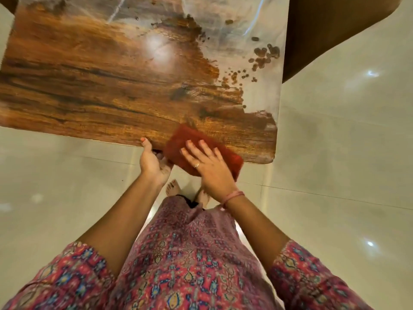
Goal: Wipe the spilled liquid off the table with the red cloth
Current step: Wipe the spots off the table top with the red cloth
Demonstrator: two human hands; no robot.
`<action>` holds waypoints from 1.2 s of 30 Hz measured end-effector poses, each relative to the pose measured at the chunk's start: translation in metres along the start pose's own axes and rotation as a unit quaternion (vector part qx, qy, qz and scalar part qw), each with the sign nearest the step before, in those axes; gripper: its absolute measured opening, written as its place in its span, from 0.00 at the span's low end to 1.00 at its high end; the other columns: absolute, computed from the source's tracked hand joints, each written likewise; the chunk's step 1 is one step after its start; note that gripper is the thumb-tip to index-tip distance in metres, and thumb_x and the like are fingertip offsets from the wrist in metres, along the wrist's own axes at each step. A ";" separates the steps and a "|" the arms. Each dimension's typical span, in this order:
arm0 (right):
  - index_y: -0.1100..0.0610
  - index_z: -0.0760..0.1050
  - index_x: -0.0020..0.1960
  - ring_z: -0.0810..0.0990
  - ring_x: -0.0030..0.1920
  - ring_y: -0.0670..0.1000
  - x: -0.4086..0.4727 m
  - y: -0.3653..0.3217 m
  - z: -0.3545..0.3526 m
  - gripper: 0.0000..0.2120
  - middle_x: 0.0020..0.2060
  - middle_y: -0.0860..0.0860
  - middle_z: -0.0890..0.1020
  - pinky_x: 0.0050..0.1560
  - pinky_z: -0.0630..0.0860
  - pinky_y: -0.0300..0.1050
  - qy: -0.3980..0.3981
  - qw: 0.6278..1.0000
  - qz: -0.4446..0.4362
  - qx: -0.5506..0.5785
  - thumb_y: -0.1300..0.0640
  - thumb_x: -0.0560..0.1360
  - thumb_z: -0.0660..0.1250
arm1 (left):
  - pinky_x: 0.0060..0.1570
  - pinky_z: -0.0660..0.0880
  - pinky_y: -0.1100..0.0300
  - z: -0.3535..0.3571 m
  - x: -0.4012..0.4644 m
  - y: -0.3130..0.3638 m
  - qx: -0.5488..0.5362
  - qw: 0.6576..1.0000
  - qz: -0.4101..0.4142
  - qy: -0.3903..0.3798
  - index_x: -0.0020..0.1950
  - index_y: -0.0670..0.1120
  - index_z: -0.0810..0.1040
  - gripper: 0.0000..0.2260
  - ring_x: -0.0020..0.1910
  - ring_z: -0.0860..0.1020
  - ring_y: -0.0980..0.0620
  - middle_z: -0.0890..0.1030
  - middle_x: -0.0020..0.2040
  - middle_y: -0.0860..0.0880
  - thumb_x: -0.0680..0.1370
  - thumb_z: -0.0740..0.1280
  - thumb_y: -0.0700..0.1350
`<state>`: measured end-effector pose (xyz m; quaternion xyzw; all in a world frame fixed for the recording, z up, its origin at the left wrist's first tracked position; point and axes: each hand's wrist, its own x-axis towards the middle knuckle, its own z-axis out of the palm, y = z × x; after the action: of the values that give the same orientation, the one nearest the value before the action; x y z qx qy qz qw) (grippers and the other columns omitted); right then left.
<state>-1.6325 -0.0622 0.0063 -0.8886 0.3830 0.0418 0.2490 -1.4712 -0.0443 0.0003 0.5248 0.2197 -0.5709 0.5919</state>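
Where the pale tiled floor (335,175) fills the right and lower parts of the view, several bright spots of light are reflected in it. A wooden table (89,86) with dark grain is seen from above, its near edge running across the middle of the view. Liquid (257,90) is spread over the table's right and far parts as a glossy, pale film, broken toward the right edge into clusters of separate drops. Streaked, smeared marks are seen where the film meets the bare wood. A patterned pink and red garment (190,265) with short sleeves is seen at the bottom, and two bare feet are partly shown below the table edge.

A red cloth (190,142) is laid at the near edge of the table, close to its right corner, with part of it hanging past the edge. The right hand (207,166) is laid flat on top of the cloth, its fingers straight and slightly spread. A ring is worn on one finger and a pink band (232,196) at the wrist. The left hand (153,162) is held at the table edge just beside the cloth's left end; its thumb rests on the tabletop and its fingers are hidden under the edge, so it cannot be told whether the cloth is touched by them.
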 end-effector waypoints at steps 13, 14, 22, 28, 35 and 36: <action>0.50 0.48 0.78 0.44 0.77 0.61 0.114 0.065 -0.068 0.38 0.78 0.51 0.48 0.73 0.48 0.64 0.068 0.975 0.212 -0.014 0.69 0.73 0.57 | 0.60 0.73 0.51 0.006 0.003 -0.001 0.007 0.996 0.011 0.085 0.72 0.42 0.64 0.32 0.62 0.75 0.42 0.72 0.67 0.40 0.78 0.54 0.64; 0.50 0.49 0.78 0.45 0.77 0.61 0.104 0.042 -0.050 0.39 0.78 0.51 0.48 0.73 0.49 0.64 0.058 0.987 0.150 -0.022 0.70 0.72 0.57 | 0.59 0.73 0.51 0.007 0.004 -0.002 0.008 0.996 0.013 0.089 0.71 0.42 0.64 0.32 0.61 0.76 0.43 0.73 0.67 0.40 0.78 0.54 0.64; 0.46 0.51 0.77 0.45 0.77 0.56 0.080 0.080 -0.076 0.43 0.78 0.47 0.50 0.73 0.47 0.64 -0.015 0.998 0.055 -0.030 0.74 0.68 0.56 | 0.50 0.77 0.54 0.013 0.000 -0.003 0.003 0.993 0.015 0.116 0.70 0.43 0.65 0.31 0.60 0.76 0.43 0.74 0.66 0.40 0.78 0.54 0.64; 0.49 0.48 0.78 0.43 0.77 0.60 0.174 0.087 -0.112 0.38 0.78 0.49 0.46 0.73 0.47 0.65 0.037 0.966 0.255 -0.007 0.69 0.73 0.57 | 0.42 0.78 0.55 0.019 -0.002 0.001 -0.008 0.988 0.001 0.157 0.70 0.43 0.66 0.30 0.58 0.78 0.42 0.75 0.64 0.40 0.78 0.55 0.64; 0.46 0.48 0.78 0.45 0.77 0.57 0.093 0.014 -0.039 0.39 0.78 0.47 0.49 0.72 0.47 0.62 -0.054 0.994 -0.069 -0.062 0.69 0.72 0.56 | 0.46 0.78 0.53 0.018 0.001 0.001 -0.004 0.990 -0.008 0.143 0.64 0.42 0.71 0.27 0.53 0.79 0.43 0.77 0.62 0.39 0.79 0.54 0.63; 0.45 0.48 0.77 0.46 0.77 0.56 0.095 0.031 -0.050 0.42 0.78 0.46 0.49 0.72 0.48 0.62 -0.058 0.993 -0.071 -0.070 0.71 0.70 0.56 | 0.49 0.77 0.52 0.017 0.002 0.001 -0.004 0.990 -0.010 0.142 0.67 0.42 0.69 0.28 0.56 0.78 0.42 0.75 0.64 0.39 0.78 0.54 0.63</action>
<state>-1.5934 -0.1668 0.0120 -0.9249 0.2998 0.1016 0.2104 -1.4753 -0.0603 0.0051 0.5958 0.3094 -0.4956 0.5510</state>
